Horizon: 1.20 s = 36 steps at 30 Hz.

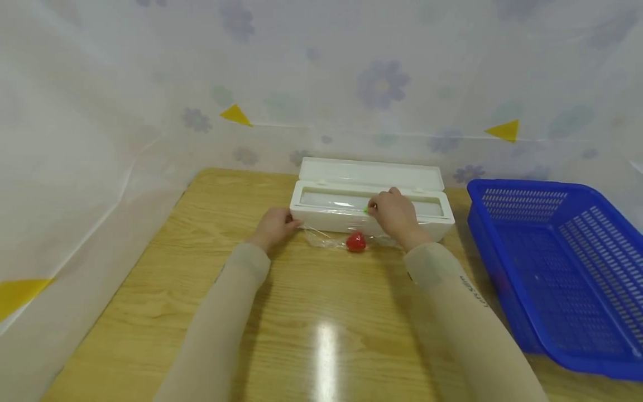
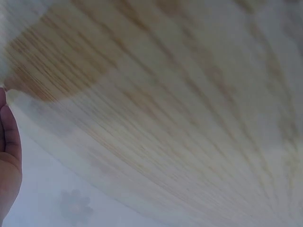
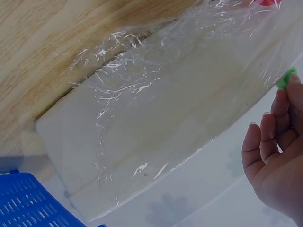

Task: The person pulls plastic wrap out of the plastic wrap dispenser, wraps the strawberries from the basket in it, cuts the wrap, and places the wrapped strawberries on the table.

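A long white cling film dispenser (image 1: 326, 222) lies at the table's far edge, its lid (image 1: 372, 173) tipped back. Clear cling film (image 3: 128, 71) hangs crumpled over its front and onto the table. My right hand (image 1: 395, 215) pinches a small green slide cutter (image 3: 287, 78) at the dispenser's top front edge, right of the middle. At the left front corner, my left hand (image 1: 273, 228) grips the dispenser's end with thumb and fingers; the left wrist view catches only part of that hand. A small red rounded object (image 1: 355, 242) sits at the film, before the dispenser.
A blue plastic basket (image 1: 507, 301) with slotted sides stands on the right of the wooden table (image 1: 301, 324). Behind the dispenser hangs a pale flowered sheet (image 1: 321, 84) with yellow triangles on it.
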Each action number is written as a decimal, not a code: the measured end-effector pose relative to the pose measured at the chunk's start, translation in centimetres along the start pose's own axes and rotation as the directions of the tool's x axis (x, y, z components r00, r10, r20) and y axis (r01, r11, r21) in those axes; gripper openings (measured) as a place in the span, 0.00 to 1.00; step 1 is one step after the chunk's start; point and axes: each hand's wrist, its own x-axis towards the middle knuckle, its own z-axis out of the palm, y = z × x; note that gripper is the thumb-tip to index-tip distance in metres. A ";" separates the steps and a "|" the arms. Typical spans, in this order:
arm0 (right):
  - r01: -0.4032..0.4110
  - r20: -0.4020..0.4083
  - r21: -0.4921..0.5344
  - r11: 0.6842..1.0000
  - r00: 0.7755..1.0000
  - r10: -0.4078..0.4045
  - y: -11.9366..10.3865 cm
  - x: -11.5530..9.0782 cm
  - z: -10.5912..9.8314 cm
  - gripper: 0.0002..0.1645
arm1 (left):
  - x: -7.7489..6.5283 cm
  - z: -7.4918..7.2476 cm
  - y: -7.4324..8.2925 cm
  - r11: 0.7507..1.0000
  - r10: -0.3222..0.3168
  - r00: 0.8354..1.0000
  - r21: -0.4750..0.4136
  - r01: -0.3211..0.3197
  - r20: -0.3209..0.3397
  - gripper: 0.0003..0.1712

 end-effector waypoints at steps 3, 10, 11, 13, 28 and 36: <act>-0.005 0.004 -0.006 1.000 1.000 0.005 0.2 -0.1 -0.2 0.15 | 0.1 0.0 0.0 1.000 -0.009 1.000 -0.004 0.009 -0.003 0.15; -0.028 -0.009 -0.004 1.000 1.000 0.028 1.2 -0.7 -0.6 0.14 | 0.4 0.2 -0.2 1.000 -0.001 1.000 -0.013 0.000 -0.013 0.14; -0.032 -0.010 -0.003 0.999 0.999 0.032 1.4 -0.8 -0.7 0.14 | 0.4 0.3 -0.2 1.000 0.002 1.000 -0.012 -0.002 -0.011 0.14; -0.038 -0.015 0.003 0.999 0.999 0.038 1.8 -1.1 -0.8 0.14 | 0.4 0.3 -0.2 1.000 -0.003 1.000 -0.013 0.003 -0.004 0.14; -0.056 -0.061 0.012 0.998 0.997 0.057 5.1 -2.8 -1.0 0.13 | 0.1 0.3 -0.4 1.000 -0.026 1.000 -0.018 0.026 0.002 0.14; -0.068 -0.111 0.073 0.995 0.991 0.075 6.3 -3.9 -1.1 0.12 | 0.3 0.3 -0.4 1.000 -0.017 1.000 -0.009 0.017 -0.009 0.14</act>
